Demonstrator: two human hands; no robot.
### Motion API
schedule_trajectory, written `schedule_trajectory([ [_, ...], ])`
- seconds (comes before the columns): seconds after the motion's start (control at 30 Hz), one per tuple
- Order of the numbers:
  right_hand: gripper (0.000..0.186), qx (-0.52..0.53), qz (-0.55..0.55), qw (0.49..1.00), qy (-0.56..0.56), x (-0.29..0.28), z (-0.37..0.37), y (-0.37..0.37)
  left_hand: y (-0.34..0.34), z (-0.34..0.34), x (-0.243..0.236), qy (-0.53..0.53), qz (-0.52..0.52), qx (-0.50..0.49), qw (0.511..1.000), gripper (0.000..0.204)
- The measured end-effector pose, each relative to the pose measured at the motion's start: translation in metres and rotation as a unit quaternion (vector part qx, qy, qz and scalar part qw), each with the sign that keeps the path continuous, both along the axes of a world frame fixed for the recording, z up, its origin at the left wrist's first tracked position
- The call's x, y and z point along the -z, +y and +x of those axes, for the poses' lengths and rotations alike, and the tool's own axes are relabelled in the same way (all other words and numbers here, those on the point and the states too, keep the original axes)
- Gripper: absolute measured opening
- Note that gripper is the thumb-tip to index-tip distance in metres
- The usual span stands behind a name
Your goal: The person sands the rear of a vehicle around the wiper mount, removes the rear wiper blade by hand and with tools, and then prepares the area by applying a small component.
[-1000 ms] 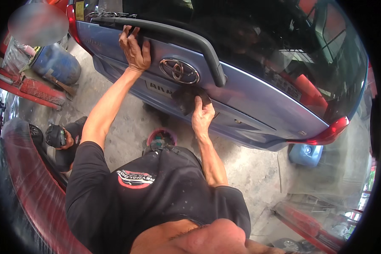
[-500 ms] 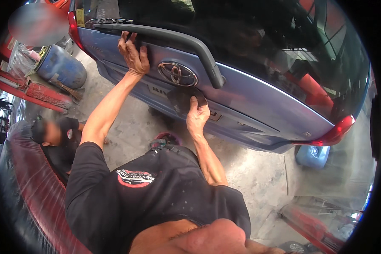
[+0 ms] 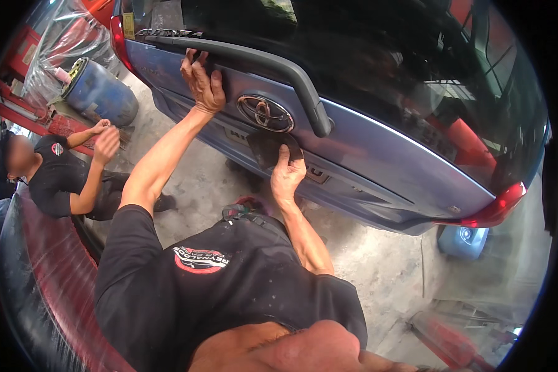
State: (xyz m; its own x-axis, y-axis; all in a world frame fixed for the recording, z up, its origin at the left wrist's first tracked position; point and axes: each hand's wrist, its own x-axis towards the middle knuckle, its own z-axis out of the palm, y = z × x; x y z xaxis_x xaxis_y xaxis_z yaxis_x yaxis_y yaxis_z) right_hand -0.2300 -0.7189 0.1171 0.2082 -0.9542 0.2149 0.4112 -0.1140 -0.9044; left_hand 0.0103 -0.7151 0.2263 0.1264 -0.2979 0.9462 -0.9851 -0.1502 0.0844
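My left hand point(image 3: 204, 84) rests on the blue car's tailgate point(image 3: 409, 173), fingers apart and fingertips up under the black rear wiper point(image 3: 260, 62). To its right is the oval chrome emblem point(image 3: 266, 113). Below the emblem, my right hand point(image 3: 286, 173) pinches a thin dark square sheet point(image 3: 263, 149), thumb on top, against the tailgate. The sheet partly covers the licence plate point(image 3: 235, 134); my fingers behind it are hidden.
A co-worker point(image 3: 65, 180) in black is at the left, hands raised. Behind stand a blue drum point(image 3: 102, 99) and clear plastic sheeting point(image 3: 65, 43). A plastic-covered red car point(image 3: 56, 273) is lower left, a blue bumper part point(image 3: 462, 245) at right, a pink bucket partly hidden below.
The co-worker has risen from low at the left and raised both hands. My right hand and the sheet have shifted slightly left and down in the picture; my left hand stays under the wiper.
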Motion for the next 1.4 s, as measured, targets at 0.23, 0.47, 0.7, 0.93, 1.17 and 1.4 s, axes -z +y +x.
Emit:
schedule_trajectory([
  [0.23, 0.021, -0.061, -0.003, 0.998, 0.023, 0.003, -0.004, -0.008, 0.001, 0.014, 0.010, 0.020, -0.039, 0.069, 0.997, 0.046],
  [0.47, 0.022, 0.058, -0.006, 0.998, 0.021, 0.004, 0.011, 0.009, -0.003, 0.002, 0.005, -0.009, 0.017, -0.010, 1.000, 0.047],
  [0.7, 0.018, -0.050, 0.022, 0.998, -0.004, 0.014, 0.000, -0.003, -0.001, 0.021, 0.015, 0.008, -0.024, 0.026, 0.999, 0.045],
  [0.93, 0.019, -0.093, -0.018, 0.994, 0.048, 0.005, -0.023, -0.024, 0.000, 0.020, 0.014, 0.020, -0.003, -0.010, 1.000, 0.049],
  [1.17, 0.023, -0.056, -0.013, 0.996, 0.062, 0.024, -0.020, -0.015, 0.004, 0.013, 0.009, 0.004, 0.007, -0.013, 1.000, 0.048],
  [1.4, 0.020, -0.105, 0.094, 0.989, 0.033, 0.018, -0.022, -0.010, 0.005, 0.016, 0.010, 0.012, 0.002, 0.017, 1.000, 0.051],
])
